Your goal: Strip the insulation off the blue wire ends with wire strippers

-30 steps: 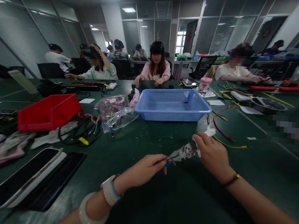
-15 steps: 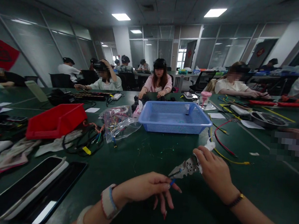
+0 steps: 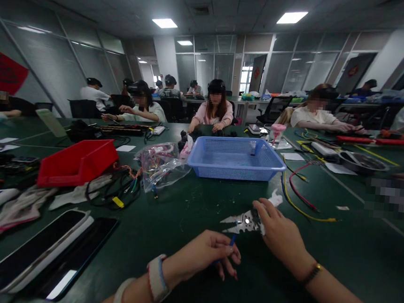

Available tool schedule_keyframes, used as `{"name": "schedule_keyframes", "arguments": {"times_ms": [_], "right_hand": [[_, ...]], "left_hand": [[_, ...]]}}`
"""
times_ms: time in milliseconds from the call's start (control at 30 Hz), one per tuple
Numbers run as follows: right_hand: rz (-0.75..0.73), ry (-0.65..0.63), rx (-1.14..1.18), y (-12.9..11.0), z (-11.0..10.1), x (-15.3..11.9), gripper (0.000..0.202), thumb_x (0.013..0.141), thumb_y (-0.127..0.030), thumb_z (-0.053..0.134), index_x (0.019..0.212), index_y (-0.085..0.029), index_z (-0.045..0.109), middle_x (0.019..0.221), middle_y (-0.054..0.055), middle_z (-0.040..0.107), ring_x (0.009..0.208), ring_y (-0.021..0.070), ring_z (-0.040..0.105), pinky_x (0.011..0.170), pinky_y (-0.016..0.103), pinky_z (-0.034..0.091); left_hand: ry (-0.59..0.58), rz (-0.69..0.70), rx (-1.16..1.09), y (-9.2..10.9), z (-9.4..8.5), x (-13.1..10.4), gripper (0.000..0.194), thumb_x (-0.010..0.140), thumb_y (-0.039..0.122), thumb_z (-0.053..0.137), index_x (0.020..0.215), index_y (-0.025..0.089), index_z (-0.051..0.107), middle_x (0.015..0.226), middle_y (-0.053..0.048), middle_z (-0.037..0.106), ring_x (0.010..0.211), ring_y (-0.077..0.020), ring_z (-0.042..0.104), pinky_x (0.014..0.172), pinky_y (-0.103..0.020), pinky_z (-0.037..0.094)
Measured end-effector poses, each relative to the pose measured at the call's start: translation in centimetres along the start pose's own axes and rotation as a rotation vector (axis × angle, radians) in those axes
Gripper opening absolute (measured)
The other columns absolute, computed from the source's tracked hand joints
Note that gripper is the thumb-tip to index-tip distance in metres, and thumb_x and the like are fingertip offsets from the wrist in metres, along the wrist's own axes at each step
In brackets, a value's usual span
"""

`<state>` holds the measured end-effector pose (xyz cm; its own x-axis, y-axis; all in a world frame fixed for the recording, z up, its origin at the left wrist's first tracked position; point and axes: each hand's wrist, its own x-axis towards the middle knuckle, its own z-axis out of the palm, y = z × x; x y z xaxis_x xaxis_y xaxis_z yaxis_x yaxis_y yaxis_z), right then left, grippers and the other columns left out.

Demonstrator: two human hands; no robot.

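Observation:
My left hand (image 3: 216, 252) pinches a short blue wire (image 3: 233, 240) between thumb and fingers, its tip pointing up. Just above and to the right, my right hand (image 3: 276, 228) is closed around the handles of metal wire strippers (image 3: 243, 222). The jaws of the strippers point left, stand apart and look to have nothing between them. They are close to the wire's tip, apart from it. A crumpled white tissue (image 3: 275, 198) sticks out by the right hand. Most of the handles are hidden by my fingers.
A blue plastic basket (image 3: 235, 173) stands ahead on the dark green table. Left of it lie a clear bag of wires (image 3: 161, 167), a red bin (image 3: 76, 166) and phones (image 3: 32, 252). Yellow and red cables (image 3: 300, 198) lie to the right. Co-workers sit around.
The wire strippers have moved slightly left and their jaws have opened, coming away from the blue wire. My left hand has turned a little, and the wire's tip now points upward.

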<state>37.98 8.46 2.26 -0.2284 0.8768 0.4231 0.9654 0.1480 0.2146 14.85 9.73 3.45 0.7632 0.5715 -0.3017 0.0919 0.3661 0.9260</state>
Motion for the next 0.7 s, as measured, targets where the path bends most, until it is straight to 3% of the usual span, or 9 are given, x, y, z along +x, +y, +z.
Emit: {"name": "schedule_keyframes", "arguments": {"times_ms": [167,433,700], "right_hand": [[0.001,0.003,0.029,-1.0,0.3,0.0,0.07,0.072,0.002,0.043,0.139,-0.014,0.035,0.142,0.018,0.043,0.111,0.0275,0.057,0.066,0.031,0.058],[-0.032,0.034,-0.055,-1.2,0.4,0.1,0.053,0.076,0.002,0.042,0.127,-0.011,0.048,0.125,0.016,0.058,0.094,0.0241,0.062,0.07,0.033,0.055],[-0.064,0.057,-0.1,-0.9,0.3,0.2,0.035,0.082,-0.004,0.048,0.116,-0.011,0.054,0.105,0.012,0.062,0.081,0.0211,0.061,0.065,0.031,0.048]], "left_hand": [[0.11,-0.001,-0.017,-0.2,0.3,0.2,0.028,0.078,0.037,0.066,0.085,0.009,0.066,0.081,-0.006,0.065,0.067,-0.0146,0.065,0.056,-0.024,0.046],[0.138,0.009,-0.04,-0.6,0.4,0.4,0.026,0.079,0.034,0.065,0.085,0.009,0.066,0.079,-0.006,0.065,0.067,-0.0132,0.064,0.059,-0.023,0.047],[0.125,0.003,-0.024,-0.6,0.5,0.3,0.026,0.08,0.034,0.065,0.085,0.009,0.066,0.08,-0.006,0.066,0.068,-0.0137,0.065,0.059,-0.023,0.047]]}}
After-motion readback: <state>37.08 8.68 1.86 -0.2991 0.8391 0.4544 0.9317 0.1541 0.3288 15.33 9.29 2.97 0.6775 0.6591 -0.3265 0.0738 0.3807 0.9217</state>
